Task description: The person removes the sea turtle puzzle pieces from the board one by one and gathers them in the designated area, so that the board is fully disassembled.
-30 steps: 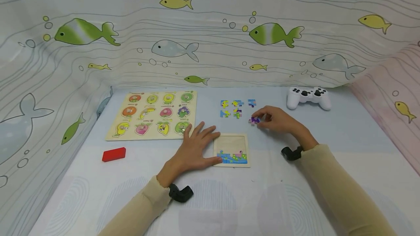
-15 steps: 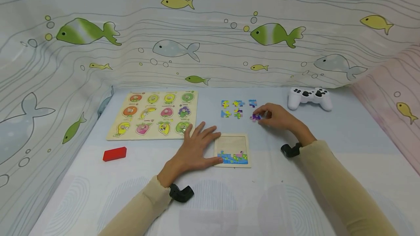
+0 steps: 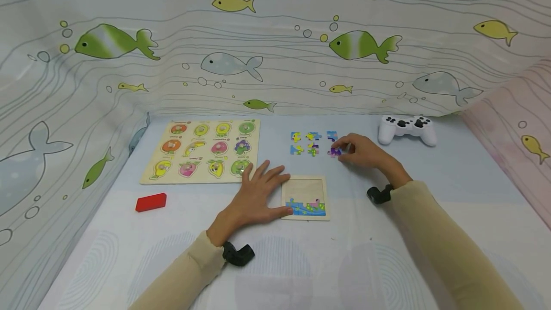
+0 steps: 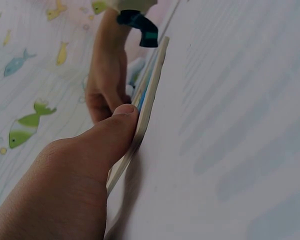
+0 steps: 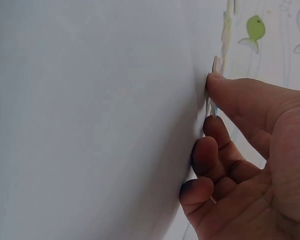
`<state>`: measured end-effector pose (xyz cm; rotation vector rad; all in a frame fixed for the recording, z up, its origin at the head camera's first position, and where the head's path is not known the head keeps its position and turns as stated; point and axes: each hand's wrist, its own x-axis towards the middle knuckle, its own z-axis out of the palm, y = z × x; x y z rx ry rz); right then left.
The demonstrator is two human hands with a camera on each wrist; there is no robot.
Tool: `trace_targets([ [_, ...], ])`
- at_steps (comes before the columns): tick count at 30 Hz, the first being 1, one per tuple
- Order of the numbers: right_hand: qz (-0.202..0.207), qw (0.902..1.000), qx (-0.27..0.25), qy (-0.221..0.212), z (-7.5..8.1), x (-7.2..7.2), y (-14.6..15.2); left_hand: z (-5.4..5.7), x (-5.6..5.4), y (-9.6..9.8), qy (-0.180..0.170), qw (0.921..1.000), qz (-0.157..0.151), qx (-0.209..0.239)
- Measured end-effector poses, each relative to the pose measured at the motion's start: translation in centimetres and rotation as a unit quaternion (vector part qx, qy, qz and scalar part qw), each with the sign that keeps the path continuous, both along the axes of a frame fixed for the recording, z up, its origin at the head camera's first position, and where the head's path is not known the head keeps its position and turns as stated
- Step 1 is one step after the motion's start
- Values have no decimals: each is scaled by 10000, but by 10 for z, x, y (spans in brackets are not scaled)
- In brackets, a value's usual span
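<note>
My right hand [image 3: 365, 152] pinches a purple jigsaw piece [image 3: 333, 153] between thumb and fingers, low at the table. In the right wrist view the piece [image 5: 216, 64] shows edge-on by the thumb tip. It sits just below a blue jigsaw piece [image 3: 332, 135] and right of several loose jigsaw pieces [image 3: 313, 149] in two rows. My left hand [image 3: 254, 200] lies with spread, straight fingers at the left side of a square wooden puzzle tray [image 3: 327, 200], its thumb [image 4: 121, 122] resting on the rim. Joined pieces [image 3: 307, 209] fill the tray's bottom strip.
A wooden fruit puzzle board [image 3: 202, 152] lies behind my left hand, close to its fingertips. The red block [image 3: 151, 202] is at the left. At the back right stands a white game controller [image 3: 407, 130]. A fish-patterned cloth [image 3: 292, 71] rises behind the table.
My right hand has shifted slightly away from me and to the right, bringing the purple jigsaw piece up under the blue one. The left hand and the tray stay in place.
</note>
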<state>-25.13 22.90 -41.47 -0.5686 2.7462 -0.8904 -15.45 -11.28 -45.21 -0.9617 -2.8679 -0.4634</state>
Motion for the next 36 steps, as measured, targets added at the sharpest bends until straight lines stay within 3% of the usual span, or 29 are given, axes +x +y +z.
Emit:
trace_targets([
  [11,27,9999,-58,158,-3,-7,-2,0,0,0,-92,9999,12,67],
  [36,-7,9999,-61,86,-3,-14,-8,0,1,0,-21,9999,4,98],
])
